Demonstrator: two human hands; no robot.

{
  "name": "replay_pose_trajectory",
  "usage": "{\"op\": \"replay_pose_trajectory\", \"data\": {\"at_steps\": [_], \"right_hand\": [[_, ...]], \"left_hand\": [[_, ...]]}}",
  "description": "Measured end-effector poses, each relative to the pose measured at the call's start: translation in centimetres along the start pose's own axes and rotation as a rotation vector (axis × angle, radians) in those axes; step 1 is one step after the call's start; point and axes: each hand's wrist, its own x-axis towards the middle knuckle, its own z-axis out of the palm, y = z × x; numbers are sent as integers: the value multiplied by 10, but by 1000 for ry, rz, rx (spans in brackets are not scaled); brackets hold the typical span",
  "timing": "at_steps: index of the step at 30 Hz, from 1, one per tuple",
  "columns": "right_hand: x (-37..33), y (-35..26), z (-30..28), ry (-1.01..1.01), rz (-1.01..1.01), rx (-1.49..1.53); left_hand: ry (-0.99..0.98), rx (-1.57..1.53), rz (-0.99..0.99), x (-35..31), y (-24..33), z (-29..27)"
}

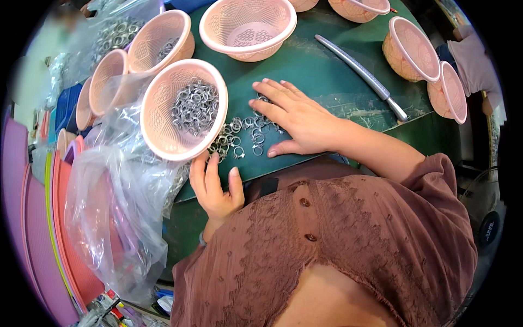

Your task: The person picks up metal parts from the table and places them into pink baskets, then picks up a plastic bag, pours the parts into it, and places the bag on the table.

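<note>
one green tabletop; on it we list loose metal rings, strewn in a band between pink basket and right hand. right hand: nearer, spread wide, over the band's right end; left hand: fingers loosely parted, at the basket's lower rim.

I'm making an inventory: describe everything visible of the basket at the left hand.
The basket is pale pink, round and plastic-looking, with a smooth rim and a latticed wall. Its mouth faces the camera, showing a heap of silvery rings inside. It sits toward the left of the green table, beside a clear bag. The left hand is at its lower rim; whether the fingertips touch is unclear.
</note>
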Motion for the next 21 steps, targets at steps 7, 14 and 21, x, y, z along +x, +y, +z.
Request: {"op": "replay_pose_trajectory", "data": {"at_steps": [7, 14, 21], "right_hand": [[12, -22, 23, 75, -154, 64], [20, -33, 31, 119, -104, 40], [27, -51, 45, 172, 37, -81]], "left_hand": [[-142, -147, -32, 5, 11, 8], [-53, -486, -74, 7, 6, 22], [73, -717, -274, -11, -4, 14]]}}
